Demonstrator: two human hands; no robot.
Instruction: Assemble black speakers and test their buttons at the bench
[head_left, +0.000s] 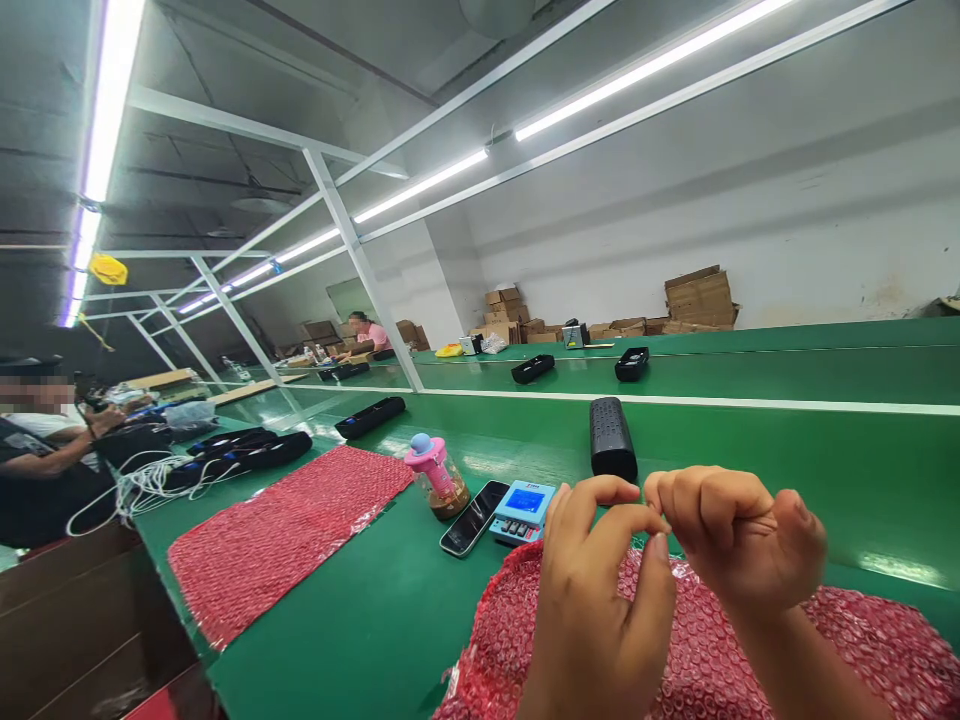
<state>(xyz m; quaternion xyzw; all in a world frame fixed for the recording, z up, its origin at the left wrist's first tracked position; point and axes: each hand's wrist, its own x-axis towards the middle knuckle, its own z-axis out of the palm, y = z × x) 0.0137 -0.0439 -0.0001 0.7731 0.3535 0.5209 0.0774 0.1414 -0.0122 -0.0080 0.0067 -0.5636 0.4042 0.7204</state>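
Observation:
My left hand (607, 590) is raised over a red bubble-wrap sheet (502, 640), its fingers bent and its thumb close to the fingertips in a pinch. Beside it, my right hand (739, 540) has its fingers curled in, with the thumb sticking up apart from them. The fingertips of both hands meet; anything between them is too small or hidden to make out. Just beyond the hands stands a black cylindrical device with a perforated surface (611, 435). Left of my hands, a light-blue device with a lit screen (523, 508) lies next to a smartphone (474, 518).
A pink-lidded bottle (435, 475) stands by the phone. Another red bubble-wrap sheet (292, 540) covers the green table (360, 610) at left. Black devices (371, 417) and white cables (154, 480) lie farther off. A person (49, 460) sits at left, another at the back.

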